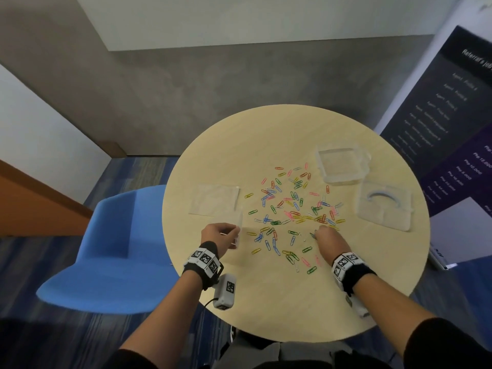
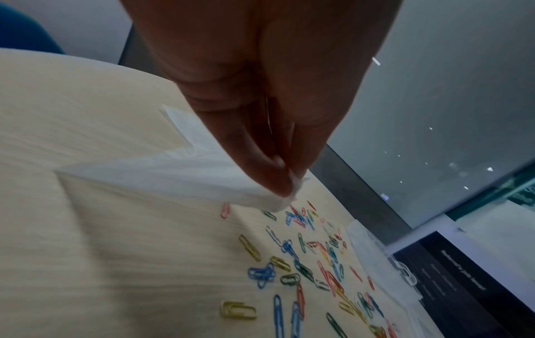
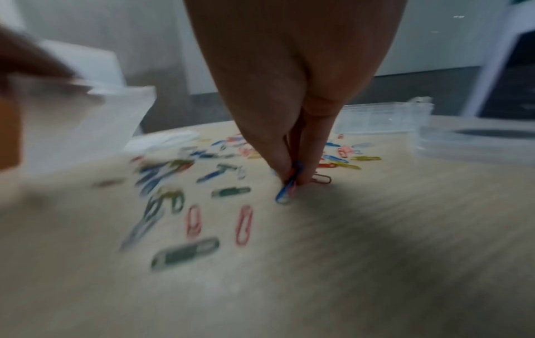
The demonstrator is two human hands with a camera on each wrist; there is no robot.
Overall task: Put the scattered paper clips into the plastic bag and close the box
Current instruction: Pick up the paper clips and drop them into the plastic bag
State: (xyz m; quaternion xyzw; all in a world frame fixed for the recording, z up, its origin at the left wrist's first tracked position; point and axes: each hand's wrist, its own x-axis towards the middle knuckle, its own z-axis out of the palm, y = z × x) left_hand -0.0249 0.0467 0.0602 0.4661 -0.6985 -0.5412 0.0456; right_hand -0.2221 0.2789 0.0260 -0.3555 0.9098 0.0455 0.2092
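Our left hand (image 1: 218, 235) pinches the near right corner of the plastic bag (image 1: 214, 203) between thumb and fingers (image 2: 278, 178), lifting that corner off the round counter (image 1: 266, 139); the rest of the bag lies flat at the left. Our right hand (image 1: 330, 239) has fingers pressed together around a blue paper clip (image 3: 288, 189), its lower end touching the counter. The scattered paper clips (image 1: 290, 206) spread across the middle, between both hands and beyond. The open clear box (image 1: 342, 165) sits far right, its lid (image 1: 384, 206) just nearer.
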